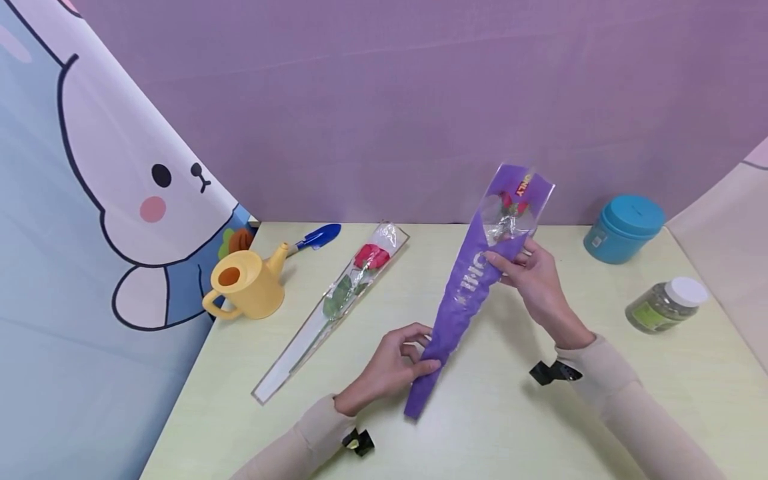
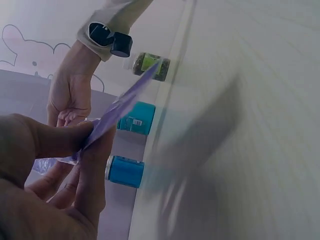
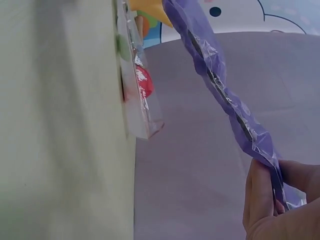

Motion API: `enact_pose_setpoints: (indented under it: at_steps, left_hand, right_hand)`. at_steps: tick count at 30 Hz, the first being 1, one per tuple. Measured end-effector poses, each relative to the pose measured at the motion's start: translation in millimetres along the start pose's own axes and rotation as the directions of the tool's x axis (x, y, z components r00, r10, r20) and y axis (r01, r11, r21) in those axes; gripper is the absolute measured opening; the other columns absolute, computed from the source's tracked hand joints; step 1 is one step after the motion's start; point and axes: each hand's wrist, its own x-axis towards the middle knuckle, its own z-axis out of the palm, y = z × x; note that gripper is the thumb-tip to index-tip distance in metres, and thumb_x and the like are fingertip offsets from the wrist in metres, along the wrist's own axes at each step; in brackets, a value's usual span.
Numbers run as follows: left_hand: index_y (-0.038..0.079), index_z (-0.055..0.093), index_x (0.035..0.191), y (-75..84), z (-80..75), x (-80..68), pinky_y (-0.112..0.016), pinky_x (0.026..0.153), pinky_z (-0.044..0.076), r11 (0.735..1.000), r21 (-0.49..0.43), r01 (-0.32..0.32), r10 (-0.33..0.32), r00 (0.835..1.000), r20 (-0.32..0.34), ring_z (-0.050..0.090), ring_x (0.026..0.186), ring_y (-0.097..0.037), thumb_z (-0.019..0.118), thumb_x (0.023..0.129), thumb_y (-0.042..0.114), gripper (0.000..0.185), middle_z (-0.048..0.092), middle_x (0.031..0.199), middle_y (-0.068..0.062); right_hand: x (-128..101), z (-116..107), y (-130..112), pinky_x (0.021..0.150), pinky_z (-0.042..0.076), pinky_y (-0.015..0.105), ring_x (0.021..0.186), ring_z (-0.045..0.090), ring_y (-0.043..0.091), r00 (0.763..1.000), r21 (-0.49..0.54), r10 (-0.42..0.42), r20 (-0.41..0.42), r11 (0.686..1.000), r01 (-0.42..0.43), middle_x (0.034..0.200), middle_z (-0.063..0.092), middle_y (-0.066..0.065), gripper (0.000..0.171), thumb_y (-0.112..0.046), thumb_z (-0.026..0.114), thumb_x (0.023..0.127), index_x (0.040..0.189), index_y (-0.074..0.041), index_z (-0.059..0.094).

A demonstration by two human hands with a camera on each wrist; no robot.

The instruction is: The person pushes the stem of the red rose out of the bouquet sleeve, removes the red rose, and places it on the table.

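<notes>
Purple rose sleeve [image 1: 459, 300] | left hand [image 1: 393, 363] pinches near narrow end, right hand [image 1: 535, 275] pinches upper half | spans them, above bench [image 1: 498, 427] | likely light, slick; bloom [image 1: 513, 203] beyond right hand seems crushable, grip below

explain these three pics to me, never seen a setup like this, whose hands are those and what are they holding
There is no machine here, just a person using two bare hands. The wide picture comes from a camera worn on the head, looking forward and down. The other two come from cameras on the left and right wrists, so the table appears turned on its side.

The left hand holds the lower part of a purple wrapper; the right hand grips it nearer the top, where a red flower shows through.

Also on the table are another wrapped flower, a yellow watering can, a blue trowel, a blue tub and a jar with a white lid.
</notes>
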Motion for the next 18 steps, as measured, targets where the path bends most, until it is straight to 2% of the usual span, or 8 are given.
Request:
enact_pose_setpoints:
  at_steps: [4, 12, 18]
  left_hand:
    - [0.004, 0.066, 0.124, 0.0, 1.5, -0.2, -0.015, 0.051, 0.042, 1.0, -0.014, 0.0, 0.0, 1.0, -0.016, 0.053, 0.057, 0.001, 0.08, 0.088, 0.001, 0.038, 0.068, 0.106, -0.024]
    - [0.003, 0.067, 0.125, -1.2, 4.2, -0.9, -0.015, 0.053, 0.043, 0.999, -0.03, -0.036, 0.035, 0.998, -0.043, 0.056, 0.058, 0.0, 0.08, 0.087, 0.001, 0.04, 0.068, 0.105, -0.026]
    - [0.004, 0.067, 0.125, -0.7, 4.4, 1.5, -0.015, 0.055, 0.045, 0.998, -0.031, -0.058, 0.055, 0.995, -0.087, 0.058, 0.061, -0.001, 0.081, 0.087, 0.001, 0.04, 0.069, 0.105, -0.026]
  right_hand:
    - [-1.6, 6.2, 8.3, 0.081, 0.063, 0.025, 0.093, 0.077, 0.003, 1.0, -0.029, 0.009, 0.017, 1.0, -0.008, 0.098, 0.079, -0.017, 0.035, -0.018, 0.075, 0.097, 0.126, -0.011, 0.058]
    - [-3.8, 13.6, 20.6, 0.085, 0.063, 0.025, 0.096, 0.076, 0.003, 0.997, -0.081, 0.028, 0.075, 0.996, -0.022, 0.1, 0.079, -0.019, 0.056, -0.022, 0.072, 0.099, 0.146, -0.002, 0.05]
    - [-8.9, 15.3, 23.7, 0.088, 0.062, 0.024, 0.1, 0.076, 0.002, 0.991, -0.144, 0.061, 0.12, 0.989, -0.044, 0.111, 0.08, -0.014, 0.064, -0.025, 0.072, 0.1, 0.156, -0.01, 0.045]
